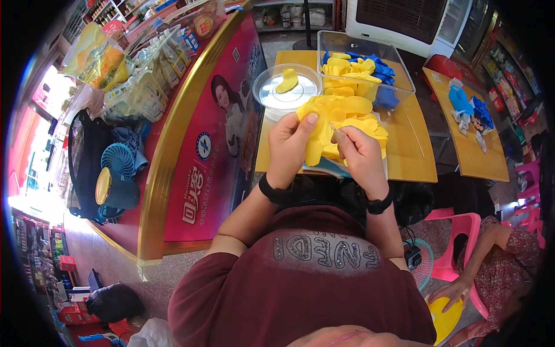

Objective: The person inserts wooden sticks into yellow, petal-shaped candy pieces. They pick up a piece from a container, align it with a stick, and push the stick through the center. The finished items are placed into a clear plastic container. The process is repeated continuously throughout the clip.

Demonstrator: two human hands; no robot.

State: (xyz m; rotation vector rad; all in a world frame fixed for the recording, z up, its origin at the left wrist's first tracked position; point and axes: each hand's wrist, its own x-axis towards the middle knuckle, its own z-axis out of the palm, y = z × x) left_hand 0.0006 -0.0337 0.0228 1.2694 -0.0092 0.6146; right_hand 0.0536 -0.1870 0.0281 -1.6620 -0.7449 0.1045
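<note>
Over the front of the yellow table, a floppy yellow piece with rounded, petal-like lobes (315, 144) hangs between my hands. My left hand (287, 149) pinches its left edge, thumb on top. My right hand (363, 151) is closed, thumb and finger pressed together at the piece's right side; something thin and pale shows at the fingertips, too small to name. Right behind and beneath lies a pile of similar yellow pieces (367, 128). A round clear plastic tub (263, 87) with one curved yellow piece (287, 81) on it stands left of them.
A clear bin (407, 75) of yellow and blue pieces stands behind. A thin stick (415, 136) lies on the table's right side. A pink-panelled counter (191, 173) rises at left. Another person's hand (452, 292) touches a yellow disc (445, 318) at lower right, near a pink chair (462, 231).
</note>
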